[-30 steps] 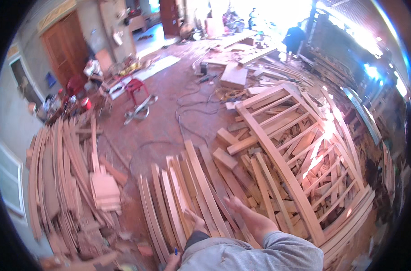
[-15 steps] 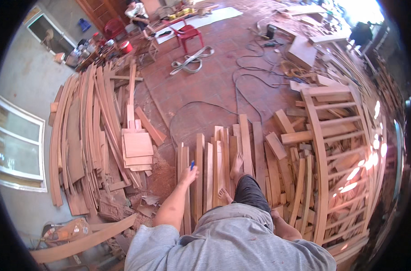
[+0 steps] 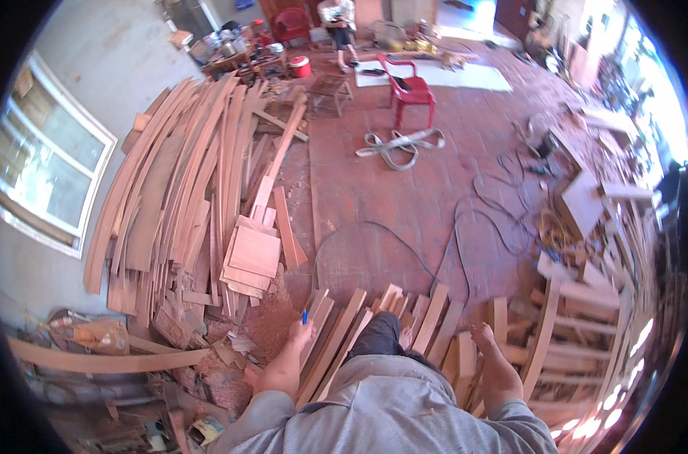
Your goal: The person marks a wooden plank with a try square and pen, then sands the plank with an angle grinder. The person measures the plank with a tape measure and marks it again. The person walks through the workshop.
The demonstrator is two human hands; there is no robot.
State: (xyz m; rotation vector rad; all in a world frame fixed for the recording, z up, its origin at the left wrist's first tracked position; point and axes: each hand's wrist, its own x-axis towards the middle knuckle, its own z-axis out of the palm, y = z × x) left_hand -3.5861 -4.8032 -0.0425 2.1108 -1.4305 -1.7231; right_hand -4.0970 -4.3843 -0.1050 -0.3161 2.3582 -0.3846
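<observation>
My left hand (image 3: 301, 333) is closed on a slim blue pen (image 3: 304, 317), which points up from the fist. It hovers over the left edge of a row of long wooden boards (image 3: 349, 318) laid side by side in front of me. My right hand (image 3: 482, 335) is stretched out over the right part of the boards, near short wood offcuts (image 3: 465, 356). Its fingers look loosely extended, with nothing visible in them. My leg in dark trousers (image 3: 378, 337) stands among the boards, and a bare foot partly shows beside it.
Long planks (image 3: 170, 174) are heaped at the left, with flat square panels (image 3: 251, 253) beside them. A ladder-like wooden frame (image 3: 546, 333) lies at the right. Cables (image 3: 503, 197), a strap (image 3: 404, 147) and a red chair (image 3: 412, 91) stand or lie ahead. Another person (image 3: 338, 26) sits far back.
My view has swung left and tilted up, so the boards sit lower in the picture. My right hand has come out to the right; the left still grips the pen.
</observation>
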